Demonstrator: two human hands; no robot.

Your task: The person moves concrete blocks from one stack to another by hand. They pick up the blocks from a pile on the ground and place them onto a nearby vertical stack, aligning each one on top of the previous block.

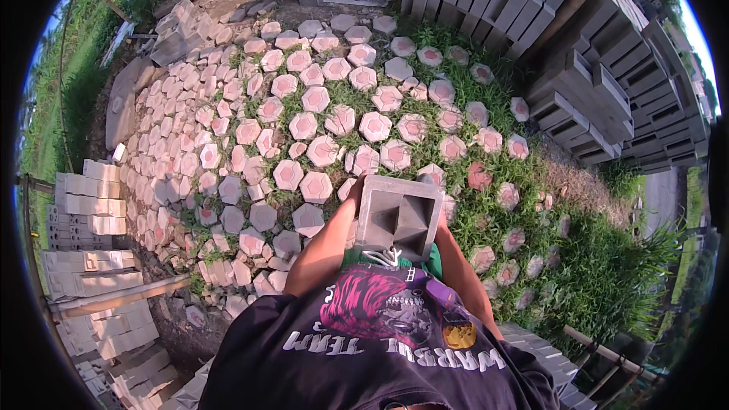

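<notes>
A grey concrete block (402,182) is held up close in front of my body, its face toward me. That face is square, with a raised rim and slanted, recessed panels inside. My left hand (354,193) grips the block's left side, and my right hand (442,222) grips its right side. Most of the fingers on both hands are hidden by the block. A white drawstring (387,257) hangs at its lower edge, over green shorts (433,262).
Hexagonal pavers (375,127) with reddish centres cover the ground, with grass (592,258) between and beside them. Grey hollow blocks (585,99) are stacked at the right and far side. Pale blocks (99,190) stand at the left, near a wooden pole (125,297).
</notes>
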